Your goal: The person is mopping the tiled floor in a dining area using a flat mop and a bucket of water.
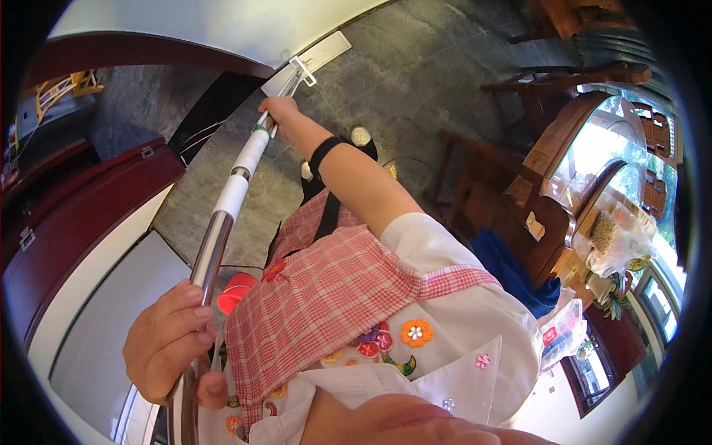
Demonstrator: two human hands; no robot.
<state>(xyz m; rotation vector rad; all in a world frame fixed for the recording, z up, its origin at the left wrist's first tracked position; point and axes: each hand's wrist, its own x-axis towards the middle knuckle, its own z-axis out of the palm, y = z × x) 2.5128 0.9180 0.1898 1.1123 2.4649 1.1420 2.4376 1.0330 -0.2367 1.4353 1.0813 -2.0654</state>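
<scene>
A long metal pole [209,245] with white wrapped sections runs diagonally past my body, down to a flat mop head [328,51] lying on the grey floor against the foot of a white wall. My left hand [282,114] is closed round the lower part of the pole, just above the mop's white frame [303,71]. Near the upper end, my right hand [169,339] curls its fingers around the bare metal. A red bucket [236,292] is partly hidden behind my checked apron [334,283].
On the right are a wooden chair [500,200] with blue cloth [514,272] over it and a round wooden table [562,144] with a glass top and plastic bags. Dark red doors [83,217] stand at the left, beside an open doorway.
</scene>
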